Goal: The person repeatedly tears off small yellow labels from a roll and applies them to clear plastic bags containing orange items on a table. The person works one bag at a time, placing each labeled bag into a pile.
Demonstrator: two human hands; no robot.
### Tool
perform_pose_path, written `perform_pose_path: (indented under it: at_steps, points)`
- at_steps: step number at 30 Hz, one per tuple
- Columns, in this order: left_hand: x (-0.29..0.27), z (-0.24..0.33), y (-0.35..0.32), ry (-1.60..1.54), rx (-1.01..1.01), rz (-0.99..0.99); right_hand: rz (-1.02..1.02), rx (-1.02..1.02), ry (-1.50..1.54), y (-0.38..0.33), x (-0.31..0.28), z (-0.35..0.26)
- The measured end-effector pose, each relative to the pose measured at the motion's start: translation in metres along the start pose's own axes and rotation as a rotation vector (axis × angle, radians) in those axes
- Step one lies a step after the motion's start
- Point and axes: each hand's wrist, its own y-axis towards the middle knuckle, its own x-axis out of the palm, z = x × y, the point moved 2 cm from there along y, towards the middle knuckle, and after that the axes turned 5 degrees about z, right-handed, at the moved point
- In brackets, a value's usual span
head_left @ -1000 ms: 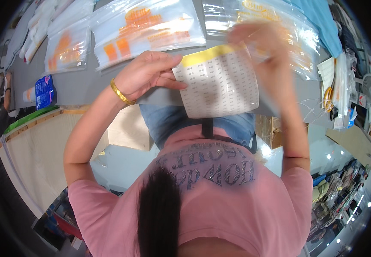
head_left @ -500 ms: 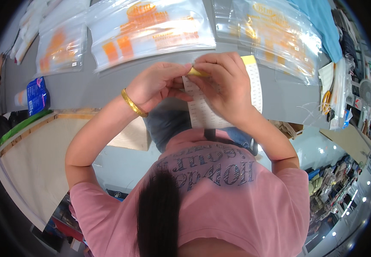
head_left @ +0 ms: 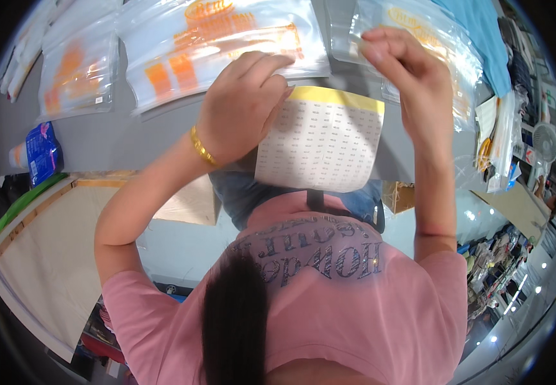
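Observation:
A white sheet of small printed labels (head_left: 319,144) with a yellow top strip hangs over the table's near edge, above my lap. My left hand (head_left: 242,106), with a gold bangle at the wrist, grips the sheet by its upper left corner, its bent fingers hiding that corner. My right hand (head_left: 412,70) is raised at the right, apart from the sheet and over a stack of clear bags with orange print (head_left: 448,96). Thumb and fingers are drawn together there; whatever lies between the tips is too small to tell.
More clear bags with orange print (head_left: 226,45) lie across the far side of the grey table (head_left: 156,138). A blue pouch (head_left: 43,154) stands at the left edge. Yellow-handled scissors (head_left: 484,151) and plastic sleeves (head_left: 505,141) are at the right, near light blue cloth (head_left: 483,38).
My hands have parted: the right moved up and right over the bags, off the label sheet. My left hand has taken the sheet's left side, and the sheet has shifted slightly left.

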Motion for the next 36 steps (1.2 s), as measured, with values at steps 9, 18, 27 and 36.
perform_pose_path:
  at_steps: [9, 18, 27, 36]
  points:
    - [0.036, -0.019, -0.017, 0.046, 0.085, -0.081, -0.231, -0.081, -0.168, 0.065, 0.044, 0.096]
    - [0.042, -0.023, -0.008, 0.145, 0.074, -0.108, 0.053, -0.524, -0.755, 0.052, 0.053, 0.077]
    - [0.031, -0.021, -0.006, -0.033, 0.000, -0.064, 0.187, -0.431, -0.664, 0.089, 0.068, 0.108]
    - [0.008, 0.004, -0.016, 0.052, 0.064, -0.109, 0.828, -1.177, -1.026, 0.076, 0.088, 0.044]
